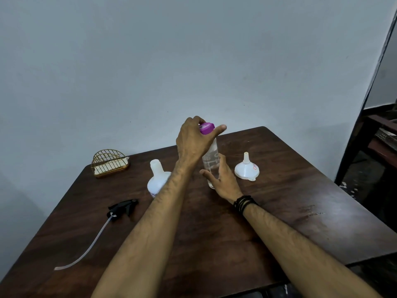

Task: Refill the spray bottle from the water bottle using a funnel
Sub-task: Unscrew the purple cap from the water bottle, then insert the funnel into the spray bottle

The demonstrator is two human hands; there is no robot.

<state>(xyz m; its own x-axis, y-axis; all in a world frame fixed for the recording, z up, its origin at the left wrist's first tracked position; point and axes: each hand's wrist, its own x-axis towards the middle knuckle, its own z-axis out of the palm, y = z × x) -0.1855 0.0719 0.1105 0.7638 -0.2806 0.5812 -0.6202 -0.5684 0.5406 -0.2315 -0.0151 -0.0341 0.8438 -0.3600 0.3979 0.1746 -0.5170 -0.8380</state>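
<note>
A dark wooden surface stands against a plain pale blue-grey wall; at 3 o'clock a dark door frame opens onto a dim room.

One clear water bottle with a purple cap stands upright near the centre of the surface. Its printed lettering is too blurred to read. The left hand curls over the cap and grips it from above. The right hand, fingers nearly straight, rests against the bottle's lower body; black bands circle that wrist.

One white spray bottle, neck uncapped, stands at 9 o'clock from the water bottle. One white funnel sits upside down at 3 o'clock, with a small red mark that is illegible. One black trigger sprayer head with its tube lies at 8 o'clock. One gold wire holder sits at 10 o'clock.
</note>
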